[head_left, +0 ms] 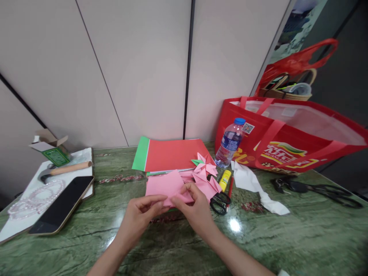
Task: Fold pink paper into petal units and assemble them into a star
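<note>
We hold a piece of pink paper (pixel 166 186) low over the middle of the bench (pixel 184 251), well forward of its back edge by the wall. Our left hand (pixel 141 212) has thumb and forefinger drawn together at the paper's near edge; our right hand (pixel 193 205) pinches it toward the near right corner, where a part looks folded over.

Just behind our hands, toward the back edge, lies a stack topped by a red sheet (pixel 175 155), with a green sheet (pixel 140 155) showing at its left end. On the stack's right front corner sits a pink folded flower (pixel 205 166) with one green point, and more pink folded pieces (pixel 208 186) lie in front of it. To their right we have a yellow glue stick (pixel 225 181), a red pencil (pixel 230 188) and black-handled scissors (pixel 222 199).

Near the back edge, a water bottle (pixel 230 145) stands upright before a red bag (pixel 260 134). Toward the bench's left end, a phone (pixel 63 207) lies partly over a white board (pixel 31 182).
</note>
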